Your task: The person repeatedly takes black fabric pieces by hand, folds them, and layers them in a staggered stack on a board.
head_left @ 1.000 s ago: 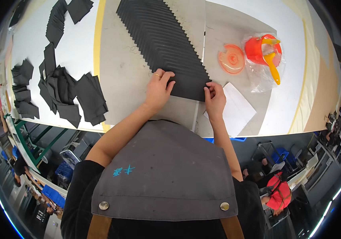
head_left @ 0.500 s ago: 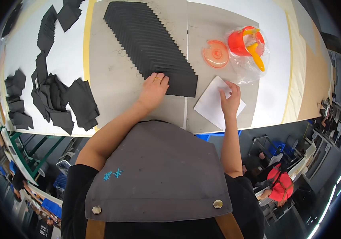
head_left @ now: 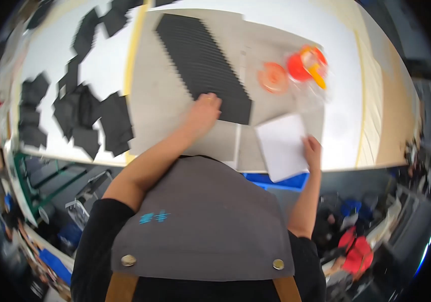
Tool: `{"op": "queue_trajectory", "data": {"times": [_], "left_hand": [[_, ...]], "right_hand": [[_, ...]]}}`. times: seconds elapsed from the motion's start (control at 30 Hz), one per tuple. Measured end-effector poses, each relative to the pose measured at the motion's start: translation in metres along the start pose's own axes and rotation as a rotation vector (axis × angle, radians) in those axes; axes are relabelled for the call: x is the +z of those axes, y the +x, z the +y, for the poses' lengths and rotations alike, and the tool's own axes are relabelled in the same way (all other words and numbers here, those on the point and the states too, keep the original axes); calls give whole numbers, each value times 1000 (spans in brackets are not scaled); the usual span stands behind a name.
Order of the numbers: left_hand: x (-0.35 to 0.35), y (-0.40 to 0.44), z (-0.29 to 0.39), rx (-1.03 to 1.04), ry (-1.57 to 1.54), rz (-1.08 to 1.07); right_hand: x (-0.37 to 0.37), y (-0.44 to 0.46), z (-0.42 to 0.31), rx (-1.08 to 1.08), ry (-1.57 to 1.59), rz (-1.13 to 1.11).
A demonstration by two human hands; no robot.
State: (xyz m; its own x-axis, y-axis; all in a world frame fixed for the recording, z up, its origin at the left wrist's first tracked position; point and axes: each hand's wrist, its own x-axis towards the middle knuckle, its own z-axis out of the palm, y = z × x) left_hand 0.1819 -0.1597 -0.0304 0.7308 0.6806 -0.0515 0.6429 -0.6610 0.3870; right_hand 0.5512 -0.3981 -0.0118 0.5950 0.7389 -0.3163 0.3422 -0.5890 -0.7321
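A long fanned row of overlapping black pieces [head_left: 203, 63] lies slantwise on the grey work surface. My left hand [head_left: 205, 109] rests on the near left edge of that row, its fingers laid over the black material without gripping it. At the right, my right hand [head_left: 312, 151] pinches the right edge of a white paper sheet [head_left: 282, 146], thumb and fingers closed on it. The sheet's near end reaches past the table's front edge. Motion blurs both hands somewhat, and I cannot tell whether the paper is one sheet or several.
Beyond the paper stand a red cup [head_left: 298, 68] with a yellow-handled tool [head_left: 317, 76], clear plastic around it, and an orange translucent lid [head_left: 273, 78]. Loose black pieces [head_left: 77, 113] lie in piles at the left. A blue bin [head_left: 276, 181] shows below the table edge.
My right hand has closed on the white paper and drawn it toward me and slightly right, turning it. My left hand stays on the black row. The whole view has shifted a little.
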Motion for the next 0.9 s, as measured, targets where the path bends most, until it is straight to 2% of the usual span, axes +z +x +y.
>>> {"op": "queue_trajectory", "data": {"times": [0.03,0.07,0.1,0.13,0.17,0.2,0.27,0.37,0.4,0.47,0.5,0.53,0.57,0.6,0.63,0.67,0.7,0.73,0.9], "left_hand": [[-1,0,1,5,4,-27],[-1,-3,4,-30,-22,-24],[-3,-4,7,-75,-59,-53],[0,-7,7,-71,-100,71],[1,-14,3,-47,-145,193],[-6,-26,-5,-77,-118,203],[-17,-40,-11,-56,-238,423],[-39,-83,-50,-372,-128,593],[-48,-102,-69,-493,-38,704],[-64,-143,-108,-759,233,747],[-57,-159,-128,-936,259,795],[-56,-174,-144,-1120,262,723],[-66,-185,-153,-1266,87,598],[-76,-192,-158,-1397,-95,464],[-84,-194,-160,-1393,-102,469],[-92,-194,-161,-1435,-123,373],[-96,-193,-162,-1475,-148,274],[-98,-191,-165,-1476,-165,276],[-92,-196,-189,-1440,-285,202]], "right_hand": [[-17,5,41,21,52,106],[-45,7,56,112,-17,88],[-62,7,80,119,-13,225],[-69,5,91,126,72,451],[-74,-12,66,228,262,499],[-82,-6,102,191,165,657],[-69,-25,80,243,-15,810],[-27,-38,76,100,-37,659],[-4,-40,70,135,139,557],[47,-50,47,18,153,420],[69,-44,54,-25,135,328],[91,-48,25,-61,69,231],[112,-54,-1,-176,48,166],[131,-61,-35,-193,47,110],[145,-68,-67,-208,43,59],[156,-72,-93,-213,38,67],[165,-74,-116,-346,-10,25],[170,-77,-131,-481,-63,-24],[193,-83,-168,-508,-76,-167]]}}
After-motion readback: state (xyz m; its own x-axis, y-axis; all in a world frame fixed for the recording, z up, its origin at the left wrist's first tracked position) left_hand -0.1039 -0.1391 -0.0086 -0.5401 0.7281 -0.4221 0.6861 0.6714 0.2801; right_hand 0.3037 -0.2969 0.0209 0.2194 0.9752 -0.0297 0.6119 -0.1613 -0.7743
